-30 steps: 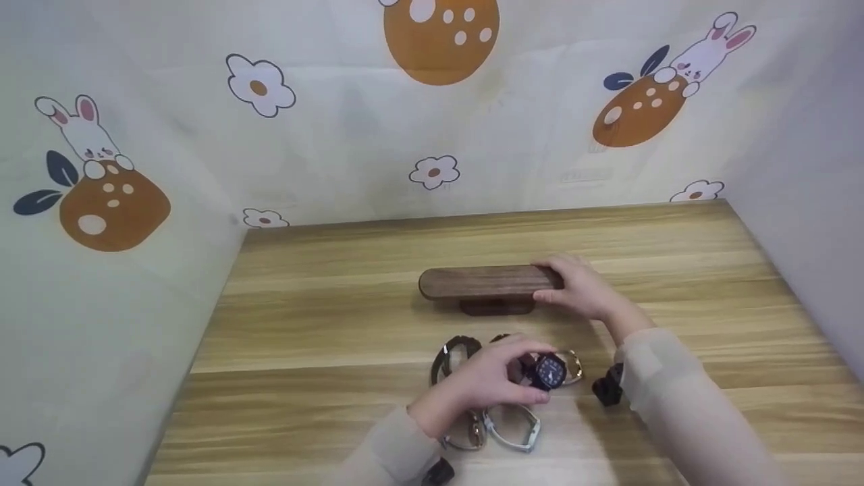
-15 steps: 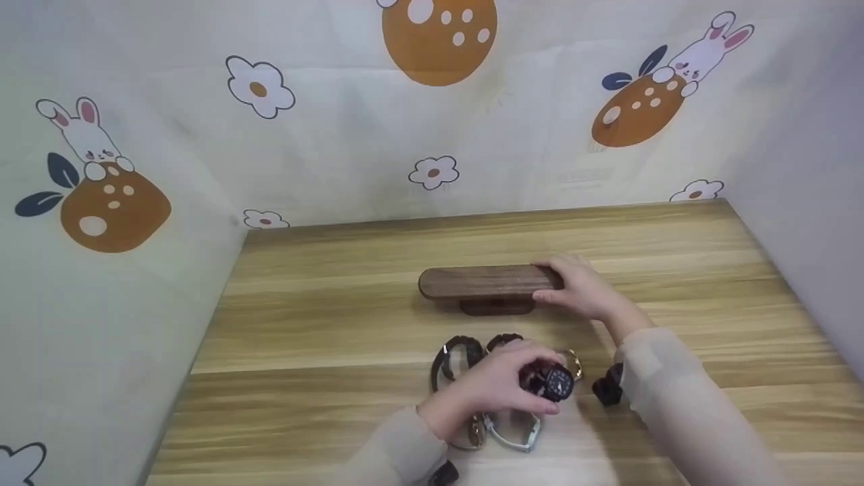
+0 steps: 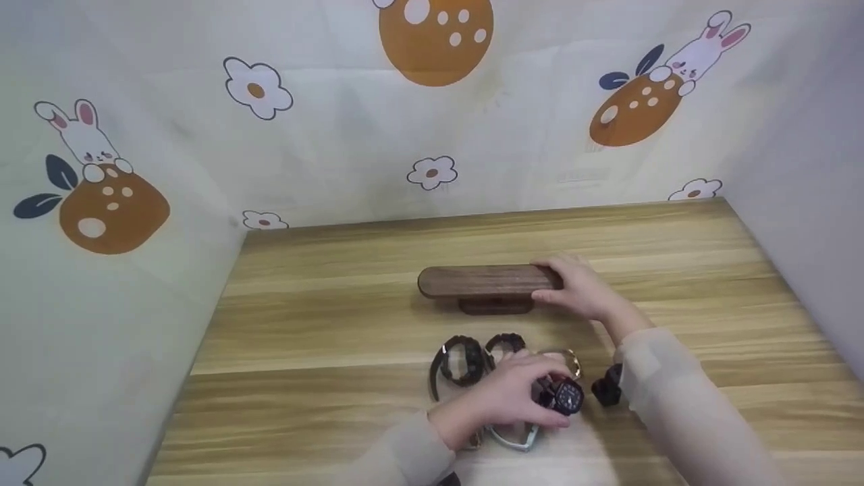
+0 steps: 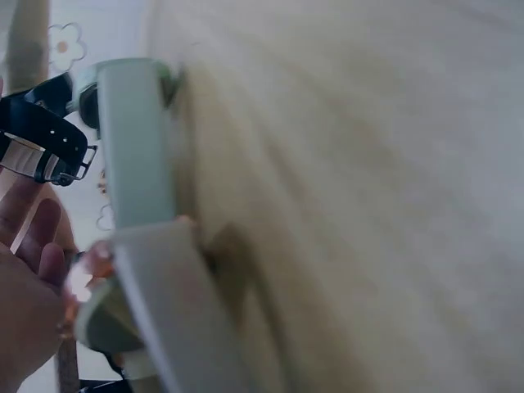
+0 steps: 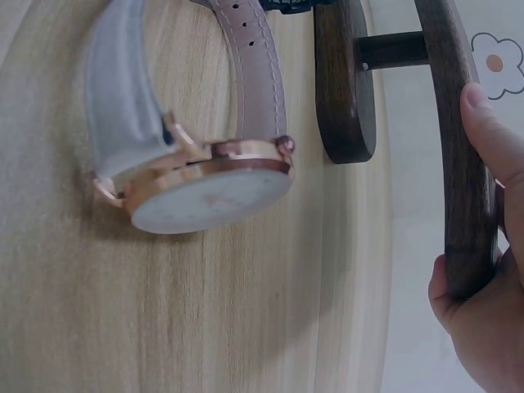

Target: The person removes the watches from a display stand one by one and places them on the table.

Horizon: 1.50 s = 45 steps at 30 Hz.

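Observation:
My left hand [image 3: 516,391] holds a black wristwatch [image 3: 569,396] with a dark dial, just above the tabletop; its thumb and fingers lie on either side. In the left wrist view the black strap [image 4: 45,135] shows its holes and buckle. My right hand [image 3: 582,291] grips the right end of the raised bar on a dark wooden watch stand [image 3: 482,282]. Its post and base [image 5: 348,90] appear in the right wrist view. Near my left hand stand a rose-gold watch [image 5: 209,196] with a pale strap and a mint watch [image 3: 516,442], partly hidden by that hand.
Two black watches [image 3: 462,361] stand in front of the wooden stand, left of centre. Several watches sit close together around my left hand. A patterned cloth wall [image 3: 337,148] rises behind the wood-grain tabletop [image 3: 304,283], and side walls flank it.
My left hand has moved right and nearer with the black watch, uncovering more of the watches behind it. The right hand stays on the stand's bar.

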{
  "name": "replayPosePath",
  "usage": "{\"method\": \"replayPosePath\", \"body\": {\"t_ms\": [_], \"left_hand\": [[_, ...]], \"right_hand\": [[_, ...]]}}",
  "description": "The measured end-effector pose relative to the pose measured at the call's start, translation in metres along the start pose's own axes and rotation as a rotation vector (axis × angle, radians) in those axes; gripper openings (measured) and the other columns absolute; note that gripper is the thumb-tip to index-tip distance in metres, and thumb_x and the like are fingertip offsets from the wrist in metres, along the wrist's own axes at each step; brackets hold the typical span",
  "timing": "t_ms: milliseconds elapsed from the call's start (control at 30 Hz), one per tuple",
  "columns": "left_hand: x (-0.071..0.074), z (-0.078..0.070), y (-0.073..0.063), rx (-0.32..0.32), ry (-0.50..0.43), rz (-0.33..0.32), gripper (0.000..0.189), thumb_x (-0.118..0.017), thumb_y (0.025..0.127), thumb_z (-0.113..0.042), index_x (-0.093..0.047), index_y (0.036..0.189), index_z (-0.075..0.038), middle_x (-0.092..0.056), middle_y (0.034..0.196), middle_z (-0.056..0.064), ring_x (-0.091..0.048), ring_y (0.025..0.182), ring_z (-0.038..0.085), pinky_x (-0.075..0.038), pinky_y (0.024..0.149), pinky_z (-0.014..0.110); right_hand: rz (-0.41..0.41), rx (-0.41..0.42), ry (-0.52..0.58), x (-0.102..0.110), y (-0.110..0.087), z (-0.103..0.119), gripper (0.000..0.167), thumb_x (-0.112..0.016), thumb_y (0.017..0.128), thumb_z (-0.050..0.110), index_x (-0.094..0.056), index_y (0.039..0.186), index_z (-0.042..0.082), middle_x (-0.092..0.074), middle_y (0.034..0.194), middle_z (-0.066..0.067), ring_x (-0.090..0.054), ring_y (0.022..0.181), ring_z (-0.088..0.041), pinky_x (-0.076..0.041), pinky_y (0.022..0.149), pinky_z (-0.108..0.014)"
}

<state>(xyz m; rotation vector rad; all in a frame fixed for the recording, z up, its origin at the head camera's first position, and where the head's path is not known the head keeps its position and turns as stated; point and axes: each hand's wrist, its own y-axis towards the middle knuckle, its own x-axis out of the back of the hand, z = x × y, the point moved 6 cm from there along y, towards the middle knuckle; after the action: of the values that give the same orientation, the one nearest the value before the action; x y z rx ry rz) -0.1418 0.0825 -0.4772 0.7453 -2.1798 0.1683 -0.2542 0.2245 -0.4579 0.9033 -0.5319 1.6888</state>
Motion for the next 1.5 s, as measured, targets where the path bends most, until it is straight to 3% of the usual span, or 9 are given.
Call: {"method": "replayPosePath", "body": {"t_ms": [167,533,800,1167,1500], "left_hand": [[-0.006,0.001,0.001,0.009,0.063,0.004,0.056,-0.075,0.072,-0.05,-0.057,0.121,-0.03,-0.055,0.121,-0.02,-0.044,0.106,0.001,-0.032,0.097,0.024],[-0.012,-0.003,0.002,0.015,0.103,0.009,0.054,-0.074,0.073,-0.049,-0.057,0.121,-0.03,-0.055,0.117,-0.019,-0.043,0.116,0.002,-0.027,0.107,0.036],[-0.016,-0.007,0.002,-0.021,0.205,-0.032,0.055,-0.073,0.072,-0.052,-0.058,0.121,-0.032,-0.054,0.117,-0.016,-0.045,0.111,0.004,-0.031,0.09,0.023],[-0.019,-0.01,0.002,-0.07,0.318,-0.036,0.055,-0.072,0.074,-0.051,-0.057,0.123,-0.032,-0.056,0.113,-0.014,-0.046,0.106,0.005,-0.032,0.088,0.021],[-0.026,-0.011,0.005,-0.059,0.459,0.065,0.059,-0.066,0.077,-0.057,-0.052,0.13,-0.035,-0.055,0.115,-0.016,-0.046,0.104,0.004,-0.033,0.087,0.021]], "right_hand": [[-0.001,0.004,0.007,0.0,0.0,-0.001,0.06,-0.072,0.081,0.033,-0.052,0.13,0.005,-0.054,0.124,-0.017,-0.045,0.113,-0.035,-0.033,0.099,-0.053],[-0.019,0.0,0.008,0.001,-0.001,0.001,0.059,-0.073,0.081,0.029,-0.052,0.131,0.006,-0.053,0.127,-0.017,-0.043,0.116,-0.035,-0.032,0.1,-0.053],[-0.015,-0.026,0.0,0.002,-0.001,-0.002,0.062,-0.072,0.081,0.033,-0.051,0.132,0.005,-0.053,0.127,-0.017,-0.044,0.115,-0.034,-0.033,0.1,-0.052],[0.001,-0.031,0.012,0.0,0.0,-0.001,0.06,-0.073,0.081,0.029,-0.05,0.132,0.005,-0.053,0.126,-0.018,-0.046,0.112,-0.035,-0.034,0.099,-0.052],[0.001,-0.013,0.031,0.0,-0.001,-0.002,0.062,-0.072,0.081,0.033,-0.05,0.133,0.006,-0.052,0.13,-0.016,-0.042,0.117,-0.035,-0.031,0.101,-0.053]]}}
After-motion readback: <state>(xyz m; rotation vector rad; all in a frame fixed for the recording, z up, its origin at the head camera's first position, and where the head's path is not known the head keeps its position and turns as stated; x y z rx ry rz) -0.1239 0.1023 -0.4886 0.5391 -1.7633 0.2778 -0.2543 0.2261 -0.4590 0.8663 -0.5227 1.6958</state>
